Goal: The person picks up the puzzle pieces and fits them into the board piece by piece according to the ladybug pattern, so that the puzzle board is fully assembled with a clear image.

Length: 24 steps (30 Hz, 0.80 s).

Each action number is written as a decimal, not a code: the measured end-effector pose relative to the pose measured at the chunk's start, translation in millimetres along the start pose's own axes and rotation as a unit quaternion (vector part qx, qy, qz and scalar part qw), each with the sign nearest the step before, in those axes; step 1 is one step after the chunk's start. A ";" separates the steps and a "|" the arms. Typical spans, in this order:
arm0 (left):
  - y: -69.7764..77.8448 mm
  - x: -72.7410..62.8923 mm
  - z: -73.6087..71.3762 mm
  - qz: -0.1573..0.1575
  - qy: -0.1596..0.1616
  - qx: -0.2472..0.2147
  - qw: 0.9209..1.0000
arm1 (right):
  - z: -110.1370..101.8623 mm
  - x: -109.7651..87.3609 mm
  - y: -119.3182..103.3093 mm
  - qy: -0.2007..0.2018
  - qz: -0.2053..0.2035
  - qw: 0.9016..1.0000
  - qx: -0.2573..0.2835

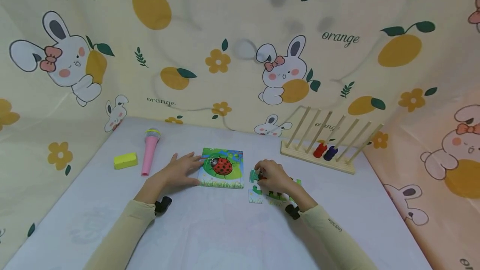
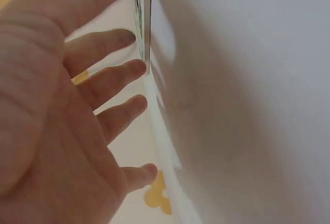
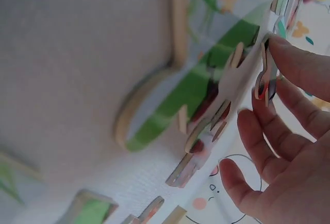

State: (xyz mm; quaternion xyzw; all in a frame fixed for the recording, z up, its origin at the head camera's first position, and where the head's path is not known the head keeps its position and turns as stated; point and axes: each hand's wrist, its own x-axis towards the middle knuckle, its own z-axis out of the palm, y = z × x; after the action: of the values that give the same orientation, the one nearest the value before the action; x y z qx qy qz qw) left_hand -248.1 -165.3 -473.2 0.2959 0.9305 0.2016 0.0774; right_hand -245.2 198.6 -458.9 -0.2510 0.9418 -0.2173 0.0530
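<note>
A square ladybug picture board (image 1: 231,180) lies flat in the middle of the table. My left hand (image 1: 180,173) rests at its left edge, fingers spread and fairly straight; in the left wrist view the thumb and fingertips are right at the board's thin edge. To the right of the board, my right hand (image 1: 274,177) pinches a small wooden puzzle piece (image 3: 264,77) between thumb and fingers, held above the other pieces. Several loose jigsaw pieces (image 1: 255,196) with green and grass print lie beneath and around that hand, which partly hides them.
A pink toy microphone (image 1: 149,154) and a yellow block (image 1: 125,161) lie at the left. Back right stands a wooden peg rack (image 1: 300,152) with upright rods, carrying red beads (image 1: 320,150) and dark blue beads (image 1: 331,153). A printed cloth (image 1: 240,20) hangs behind the table.
</note>
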 end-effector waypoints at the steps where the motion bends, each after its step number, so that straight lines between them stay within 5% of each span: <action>1: 1.3 -3.9 0.2 0.007 0.005 0.006 1.000 | -0.1 0.2 -0.1 0.000 -0.001 1.000 0.003; 9: 14.4 -30.3 5.7 0.064 0.002 0.022 0.998 | -0.5 1.8 2.3 0.004 0.001 1.000 -0.001; 24: 16.9 -40.3 11.9 0.062 -0.027 0.016 0.998 | -1.8 5.5 8.5 -0.035 -0.024 0.999 0.012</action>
State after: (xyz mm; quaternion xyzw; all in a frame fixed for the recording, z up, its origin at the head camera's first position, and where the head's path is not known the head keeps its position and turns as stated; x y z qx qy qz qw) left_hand -203.4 -172.3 -476.0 0.3599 0.9110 0.1826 0.0851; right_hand -254.2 203.2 -460.9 -0.2807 0.9302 -0.2213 0.0833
